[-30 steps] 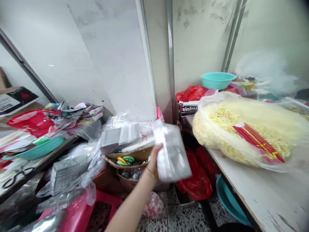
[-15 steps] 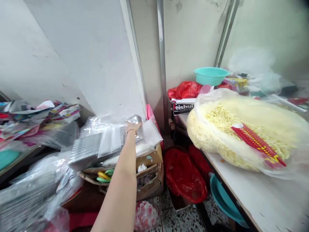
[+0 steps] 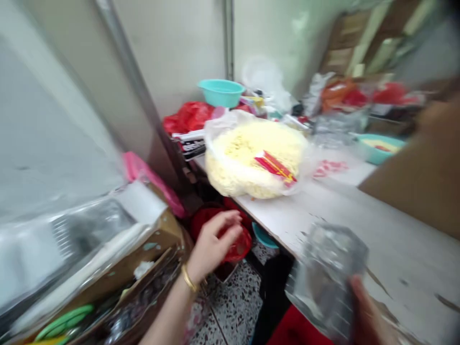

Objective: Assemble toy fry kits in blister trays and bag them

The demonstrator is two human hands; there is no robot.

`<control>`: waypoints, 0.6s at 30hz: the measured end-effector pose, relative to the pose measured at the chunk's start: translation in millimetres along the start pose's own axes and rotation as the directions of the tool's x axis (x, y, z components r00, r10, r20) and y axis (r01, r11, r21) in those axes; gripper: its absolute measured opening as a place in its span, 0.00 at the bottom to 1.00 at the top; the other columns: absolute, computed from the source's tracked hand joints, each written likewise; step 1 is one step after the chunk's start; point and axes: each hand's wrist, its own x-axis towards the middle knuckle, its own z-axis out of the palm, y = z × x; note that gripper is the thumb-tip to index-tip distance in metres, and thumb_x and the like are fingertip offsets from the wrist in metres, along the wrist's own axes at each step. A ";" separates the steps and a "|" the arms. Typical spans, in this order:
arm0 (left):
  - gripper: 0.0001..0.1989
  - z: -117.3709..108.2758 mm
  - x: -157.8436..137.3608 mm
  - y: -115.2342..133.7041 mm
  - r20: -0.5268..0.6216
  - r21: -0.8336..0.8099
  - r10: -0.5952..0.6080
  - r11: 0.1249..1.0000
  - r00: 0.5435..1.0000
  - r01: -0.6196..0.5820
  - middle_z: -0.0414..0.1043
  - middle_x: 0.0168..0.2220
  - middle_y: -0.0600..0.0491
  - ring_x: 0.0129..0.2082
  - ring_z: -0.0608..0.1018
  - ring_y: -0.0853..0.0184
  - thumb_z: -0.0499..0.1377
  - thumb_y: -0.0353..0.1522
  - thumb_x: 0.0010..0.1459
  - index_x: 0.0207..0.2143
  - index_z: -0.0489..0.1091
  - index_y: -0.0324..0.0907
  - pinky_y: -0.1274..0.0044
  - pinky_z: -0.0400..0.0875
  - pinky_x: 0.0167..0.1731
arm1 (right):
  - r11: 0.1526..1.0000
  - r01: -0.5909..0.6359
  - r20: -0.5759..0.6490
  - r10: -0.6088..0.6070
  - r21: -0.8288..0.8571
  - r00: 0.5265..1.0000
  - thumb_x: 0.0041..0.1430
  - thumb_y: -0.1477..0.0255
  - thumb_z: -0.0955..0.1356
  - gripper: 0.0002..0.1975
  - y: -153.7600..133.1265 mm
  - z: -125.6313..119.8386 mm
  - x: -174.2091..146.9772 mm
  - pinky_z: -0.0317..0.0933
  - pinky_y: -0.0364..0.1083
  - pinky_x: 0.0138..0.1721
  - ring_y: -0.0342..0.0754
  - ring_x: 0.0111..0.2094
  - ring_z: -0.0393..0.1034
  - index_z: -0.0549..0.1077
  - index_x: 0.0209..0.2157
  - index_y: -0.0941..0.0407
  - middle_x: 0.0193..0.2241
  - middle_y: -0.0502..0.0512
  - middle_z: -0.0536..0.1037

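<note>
My left hand (image 3: 215, 242), with a gold bangle (image 3: 189, 278) at its wrist, is in the air over the gap between the boxes and the table. Its fingers are slightly bent, the thumb stands apart, and nothing is in it. At the lower right, my right hand (image 3: 370, 306) grips a clear plastic container (image 3: 327, 278) by its right side. Motion blurs the container, so I cannot tell whether it is one or several stacked together. It is tilted above the near edge of the white table (image 3: 402, 249).
On the table sits a big clear bag of pale yellow strips (image 3: 230, 175) with a red packet (image 3: 275, 167) on top. Behind it are a turquoise basin (image 3: 221, 93) and red plastic bags (image 3: 190, 117). Cardboard (image 3: 424, 177) rises at right. An open carton (image 3: 168, 227) stands left.
My left hand has drawn back from the clear packaging on the carton and is now empty. My right hand has come into view with the clear plastic container. The view has swung right.
</note>
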 end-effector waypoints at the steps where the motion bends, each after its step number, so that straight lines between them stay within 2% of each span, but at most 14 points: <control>1: 0.18 37.0 -11.3 15.0 0.149 -0.101 0.009 0.995 0.989 0.006 0.72 0.45 0.50 0.44 0.73 0.64 0.57 0.38 0.59 0.51 0.66 0.44 0.73 0.67 0.46 | 0.997 -0.020 0.007 0.019 0.070 1.000 0.51 0.45 0.66 0.28 1.8 -4.7 -3.5 0.68 0.56 0.41 0.60 0.43 0.71 0.75 0.41 0.54 0.42 0.62 0.76; 3: 0.19 99.4 -29.7 40.1 0.287 -0.182 0.030 0.983 0.958 0.024 0.71 0.43 0.51 0.43 0.73 0.65 0.59 0.39 0.58 0.51 0.65 0.45 0.74 0.66 0.46 | 0.982 -0.022 0.089 0.005 0.190 0.996 0.46 0.45 0.68 0.32 2.2 -7.1 -9.0 0.66 0.58 0.44 0.63 0.44 0.71 0.75 0.44 0.56 0.44 0.63 0.77; 6: 0.14 163.1 -40.2 65.8 0.352 -0.152 0.030 0.988 0.935 0.025 0.70 0.38 0.52 0.40 0.71 0.66 0.60 0.39 0.57 0.43 0.68 0.43 0.75 0.64 0.44 | 0.972 0.104 0.130 -0.133 0.210 0.983 0.49 0.50 0.70 0.29 -4.1 -9.1 -17.6 0.63 0.57 0.49 0.61 0.47 0.70 0.74 0.46 0.56 0.48 0.62 0.75; 9: 0.08 200.3 -39.6 83.2 0.374 -0.090 0.061 0.996 0.925 -0.029 0.68 0.35 0.53 0.39 0.69 0.66 0.57 0.38 0.59 0.35 0.67 0.41 0.75 0.61 0.44 | 0.960 0.255 0.062 -0.263 0.112 0.963 0.45 0.53 0.73 0.29 -12.4 -28.5 -25.6 0.59 0.58 0.53 0.61 0.49 0.69 0.74 0.45 0.56 0.47 0.63 0.75; 12: 0.07 230.9 -39.2 98.7 0.396 -0.072 0.089 0.995 0.914 -0.065 0.66 0.34 0.53 0.39 0.68 0.67 0.54 0.34 0.61 0.31 0.65 0.41 0.76 0.59 0.43 | 0.935 0.353 -0.009 -0.353 0.037 0.935 0.40 0.55 0.76 0.33 -18.0 -62.2 -29.6 0.58 0.60 0.53 0.63 0.49 0.68 0.73 0.47 0.57 0.45 0.64 0.76; 15: 0.09 267.0 -37.6 114.7 0.443 -0.071 0.051 0.997 0.895 -0.021 0.65 0.30 0.54 0.35 0.67 0.68 0.54 0.33 0.60 0.26 0.63 0.40 0.77 0.58 0.40 | 0.931 0.353 -0.097 -0.345 0.090 0.934 0.39 0.55 0.76 0.33 -20.8 -94.8 -31.3 0.59 0.60 0.52 0.63 0.47 0.69 0.73 0.47 0.57 0.44 0.64 0.77; 18: 0.10 307.6 -31.5 130.2 0.488 -0.097 -0.058 0.988 0.871 0.120 0.62 0.25 0.55 0.30 0.64 0.69 0.57 0.33 0.56 0.24 0.62 0.39 0.77 0.58 0.34 | 0.929 0.310 -0.149 -0.283 0.202 0.947 0.40 0.53 0.75 0.32 -25.1 -120.3 -31.1 0.61 0.58 0.50 0.62 0.46 0.71 0.74 0.46 0.57 0.43 0.64 0.77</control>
